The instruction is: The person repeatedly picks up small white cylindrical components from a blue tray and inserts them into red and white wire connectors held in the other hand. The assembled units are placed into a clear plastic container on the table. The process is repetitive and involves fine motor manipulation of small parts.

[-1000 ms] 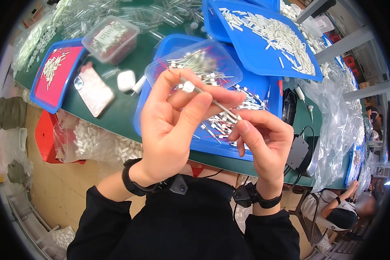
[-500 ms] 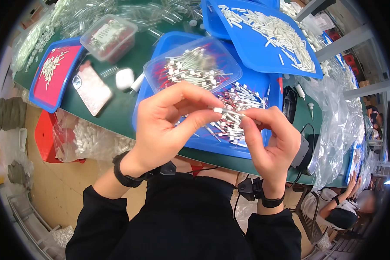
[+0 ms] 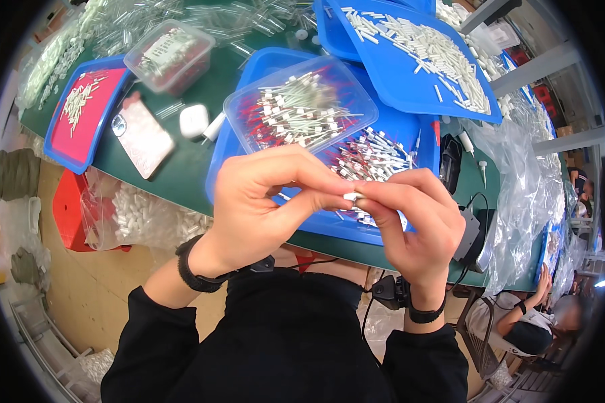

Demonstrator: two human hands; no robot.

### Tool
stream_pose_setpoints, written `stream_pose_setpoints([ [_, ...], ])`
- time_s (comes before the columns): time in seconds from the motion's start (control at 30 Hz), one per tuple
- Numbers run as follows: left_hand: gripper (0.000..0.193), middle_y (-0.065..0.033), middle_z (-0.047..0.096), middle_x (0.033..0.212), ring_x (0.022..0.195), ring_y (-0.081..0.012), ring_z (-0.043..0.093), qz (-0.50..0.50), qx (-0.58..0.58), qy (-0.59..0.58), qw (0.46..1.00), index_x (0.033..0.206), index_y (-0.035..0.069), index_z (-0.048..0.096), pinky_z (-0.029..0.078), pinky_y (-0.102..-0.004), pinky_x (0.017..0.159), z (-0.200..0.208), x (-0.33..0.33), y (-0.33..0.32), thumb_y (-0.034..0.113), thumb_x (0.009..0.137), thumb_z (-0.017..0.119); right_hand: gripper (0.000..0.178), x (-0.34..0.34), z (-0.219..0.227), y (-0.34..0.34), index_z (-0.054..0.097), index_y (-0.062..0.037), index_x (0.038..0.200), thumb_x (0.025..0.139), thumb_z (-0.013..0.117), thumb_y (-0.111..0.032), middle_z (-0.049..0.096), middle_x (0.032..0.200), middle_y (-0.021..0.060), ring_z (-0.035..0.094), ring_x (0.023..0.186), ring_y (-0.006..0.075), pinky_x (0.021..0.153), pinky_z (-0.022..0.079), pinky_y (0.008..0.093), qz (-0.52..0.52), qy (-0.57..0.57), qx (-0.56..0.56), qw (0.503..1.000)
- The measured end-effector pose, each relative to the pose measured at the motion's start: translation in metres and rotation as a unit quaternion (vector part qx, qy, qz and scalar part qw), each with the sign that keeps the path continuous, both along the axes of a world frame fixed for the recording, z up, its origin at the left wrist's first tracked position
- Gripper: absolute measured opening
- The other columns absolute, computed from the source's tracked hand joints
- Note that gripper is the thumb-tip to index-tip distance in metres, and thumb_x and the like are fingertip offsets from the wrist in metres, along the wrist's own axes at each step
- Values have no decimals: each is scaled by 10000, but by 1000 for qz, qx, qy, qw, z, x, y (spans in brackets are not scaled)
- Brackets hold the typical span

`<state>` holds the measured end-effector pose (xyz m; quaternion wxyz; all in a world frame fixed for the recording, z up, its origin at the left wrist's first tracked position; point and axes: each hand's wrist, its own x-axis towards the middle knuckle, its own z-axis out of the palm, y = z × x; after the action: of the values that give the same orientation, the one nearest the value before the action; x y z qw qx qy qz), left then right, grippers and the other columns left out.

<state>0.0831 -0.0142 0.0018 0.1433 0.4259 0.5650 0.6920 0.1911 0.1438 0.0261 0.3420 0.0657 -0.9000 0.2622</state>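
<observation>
Small white part (image 3: 351, 196) pinched between both hands over a blue tray
Left hand (image 3: 259, 201) and right hand (image 3: 420, 218) each grip it by thumb and forefinger, fingertips meeting. Thin white-tipped sticks (image 3: 373, 158) lie in the tray (image 3: 356, 230) beneath; a clear tub (image 3: 348, 86) holds more. Farther left rests a phone (image 3: 144, 140).

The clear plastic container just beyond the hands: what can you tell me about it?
The clear plastic container looks rectangular and shallow, with rounded corners. It holds a jumble of thin white-and-reddish pieces with block-like white ends. It sits askew over a large blue plastic tray. The bare left hand overlaps its near edge in view; whether they touch is unclear.
</observation>
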Motion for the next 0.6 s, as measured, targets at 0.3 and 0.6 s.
stream_pose_setpoints([
  [0.3, 403, -121, 678, 1000, 859, -198, 648, -48, -122, 133, 982, 1067, -10, 677, 527, -303, 765, 6, -25, -1, -8, 677, 779, 186, -1, -5, 12, 687, -77, 851, 692, 783, -81, 641, 697, 28, 607, 641, 190, 517, 469, 292, -13, -100, 55, 993],
  [0.6, 253, -180, 666, 891, 816, -323, 641, -25, -355, 289, 889, 985, 0, 669, 507, -366, 702, -6, -95, 27, 116, 761, 694, 203, -47, 22, 82, 666, -41, 833, 782, 725, -228, 691, 776, 68, 606, 598, 200, 581, 460, 302, -254, -86, -9, 963],
])
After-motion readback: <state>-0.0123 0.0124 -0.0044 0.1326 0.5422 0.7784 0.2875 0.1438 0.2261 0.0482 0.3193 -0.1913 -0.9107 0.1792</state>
